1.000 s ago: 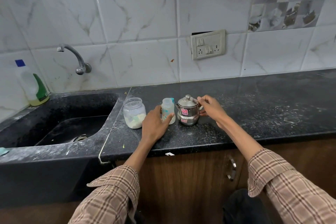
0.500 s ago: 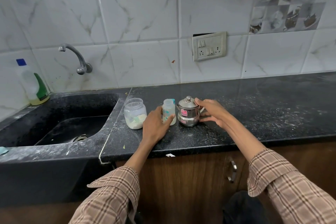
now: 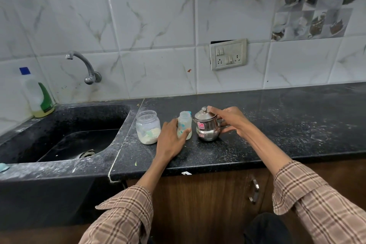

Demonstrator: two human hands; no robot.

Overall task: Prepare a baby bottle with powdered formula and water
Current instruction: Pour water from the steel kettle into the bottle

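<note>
The baby bottle [image 3: 184, 125], standing between the powder jar [image 3: 148, 127] on its left and the steel pot [image 3: 207, 124] on its right, is gripped by the left hand [image 3: 171, 140]. The pot is clasped by the right hand [image 3: 230, 120], whose fingers are curled round its far side. The pot should be lifted level, its lid pinned, and tipped slowly while the bottle is kept steady.

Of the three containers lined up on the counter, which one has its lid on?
The steel pot, rightmost of the three, wears a knobbed lid. The powder jar and the baby bottle beside it stand uncapped, mouths open.
</note>
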